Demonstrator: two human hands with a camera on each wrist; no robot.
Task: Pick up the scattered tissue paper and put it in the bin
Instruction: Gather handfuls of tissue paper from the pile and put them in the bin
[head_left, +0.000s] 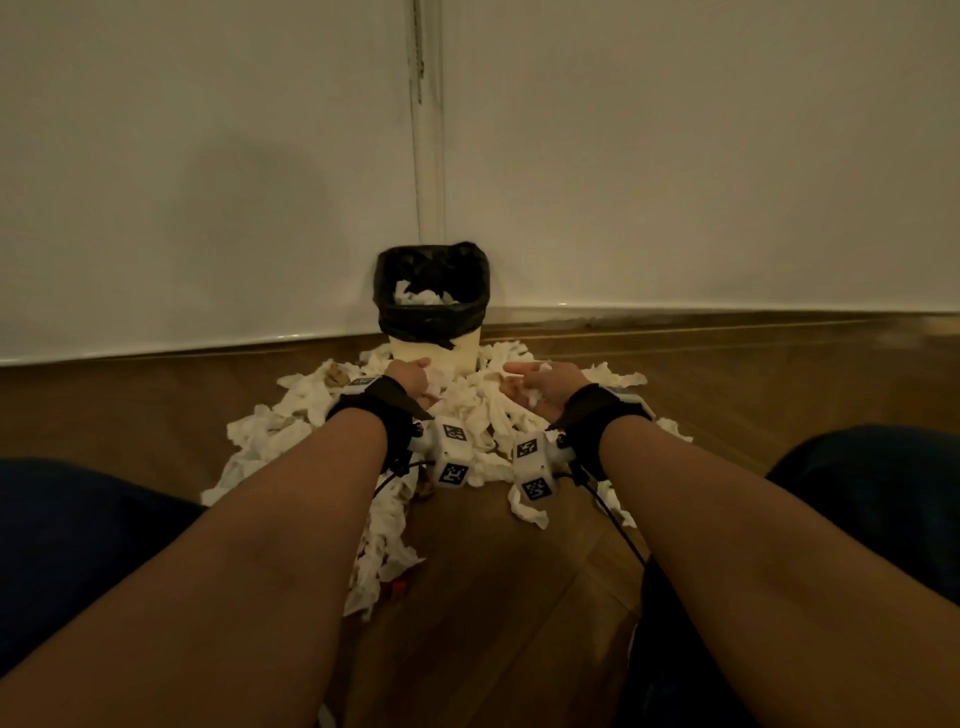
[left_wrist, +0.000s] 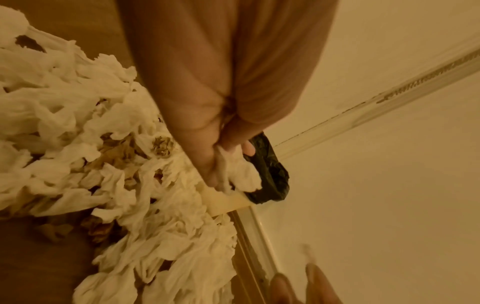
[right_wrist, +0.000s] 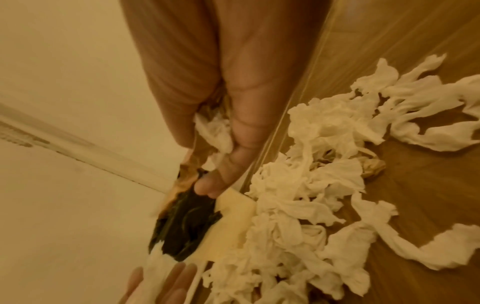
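A cream bin (head_left: 470, 349) with a black liner (head_left: 431, 317) stands in the room corner, with tissue inside it. Crumpled white tissue paper (head_left: 291, 410) lies piled on the wooden floor around and in front of the bin. My left hand (head_left: 423, 382) is just in front of the bin and grips a wad of tissue (left_wrist: 239, 172). My right hand (head_left: 530, 387) hovers to the right of it with a tissue wad (right_wrist: 215, 131) held in its curled fingers. Both hands are raised a little above the pile.
White walls (head_left: 675, 156) meet in a corner behind the bin, with a skirting strip (head_left: 727, 319) along the floor. My dark-clothed knees (head_left: 78, 545) flank the pile. Cables hang from the wrist cameras (head_left: 452, 457). Some brownish scraps (left_wrist: 114, 152) lie among the tissue.
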